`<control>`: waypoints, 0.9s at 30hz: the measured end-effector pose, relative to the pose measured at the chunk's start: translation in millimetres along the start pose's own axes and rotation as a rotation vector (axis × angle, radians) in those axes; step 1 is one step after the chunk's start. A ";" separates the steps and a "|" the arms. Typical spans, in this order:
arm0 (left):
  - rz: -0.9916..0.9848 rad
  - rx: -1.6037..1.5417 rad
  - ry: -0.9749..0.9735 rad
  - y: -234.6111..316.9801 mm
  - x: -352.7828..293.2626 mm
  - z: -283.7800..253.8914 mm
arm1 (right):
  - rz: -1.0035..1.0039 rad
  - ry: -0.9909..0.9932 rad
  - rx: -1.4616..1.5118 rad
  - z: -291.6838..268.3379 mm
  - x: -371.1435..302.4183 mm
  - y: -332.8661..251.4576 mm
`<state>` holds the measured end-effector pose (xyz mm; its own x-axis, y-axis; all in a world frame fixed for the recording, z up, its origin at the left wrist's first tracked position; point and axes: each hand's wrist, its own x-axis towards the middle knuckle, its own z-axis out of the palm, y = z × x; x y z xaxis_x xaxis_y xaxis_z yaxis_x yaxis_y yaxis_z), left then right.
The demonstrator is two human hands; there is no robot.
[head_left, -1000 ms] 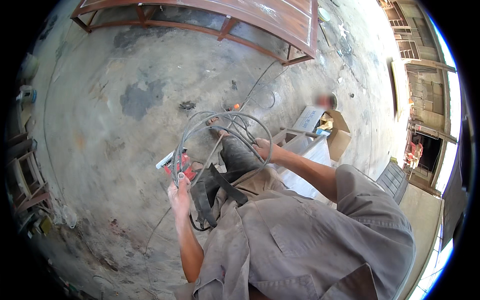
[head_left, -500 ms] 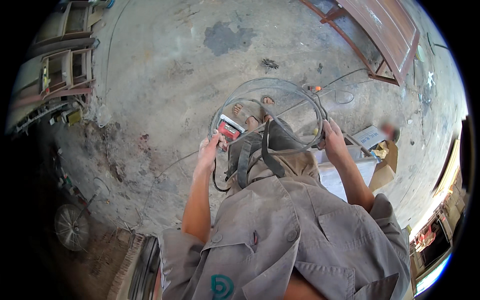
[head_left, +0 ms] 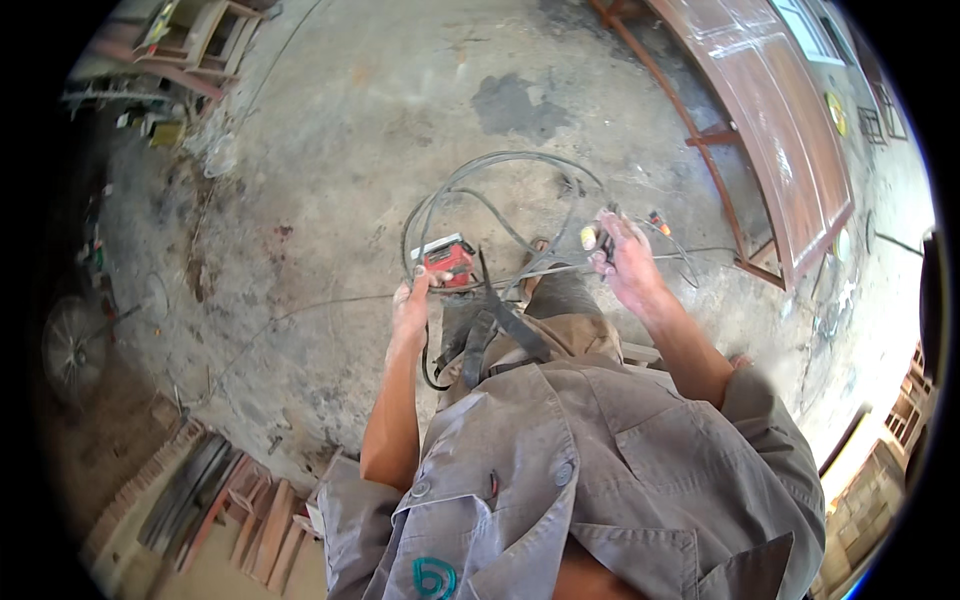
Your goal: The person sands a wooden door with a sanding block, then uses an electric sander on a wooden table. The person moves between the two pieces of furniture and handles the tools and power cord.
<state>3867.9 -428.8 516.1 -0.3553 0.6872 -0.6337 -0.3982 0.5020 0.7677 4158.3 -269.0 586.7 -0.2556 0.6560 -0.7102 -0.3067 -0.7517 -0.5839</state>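
My left hand [head_left: 412,310] is closed on a red power tool [head_left: 450,264] with a flat, pale plate along its far edge. Loops of grey cable [head_left: 490,160] hang from the same hand and spread out in front of my legs. Off to the right, my right hand [head_left: 628,268] is closed round a dark piece with a pale yellow end [head_left: 588,238]; I cannot make out its kind. Cable strands run toward this hand from the loops. Dark straps [head_left: 512,325] dangle at my waist, between the two hands.
On the concrete floor beyond my right hand lies an orange-and-black piece [head_left: 659,223] by more cable [head_left: 715,249]. A large brown panelled door or frame [head_left: 770,130] stands at the far right. Wooden frames [head_left: 205,40] are at the far left, and wood pieces [head_left: 265,535] lie near left.
My right hand has moved left and farther forward and turned over. The loops have lost their round spread on the right. My view has swung, and the box at my right is mostly gone from sight.
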 end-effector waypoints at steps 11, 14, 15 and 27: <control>-0.311 0.201 -0.127 -26.3 45.4 -12.5 | 0.063 0.377 0.072 -49.1 -20.7 80.3; -0.399 -0.027 -0.214 -23.3 51.4 -6.6 | 0.057 0.441 -0.065 -43.9 -27.8 94.6; -0.389 -0.033 -0.234 -22.4 55.1 -5.1 | 0.031 0.424 -0.044 -38.3 -30.0 95.6; -0.281 -0.022 -0.202 -5.1 60.8 34.1 | -0.026 0.427 0.179 -125.5 -52.7 66.5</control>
<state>3877.2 -371.8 476.9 -0.0557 0.6147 -0.7868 -0.4759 0.6764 0.5621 4266.4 -362.2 536.0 0.1430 0.5591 -0.8167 -0.4708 -0.6874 -0.5530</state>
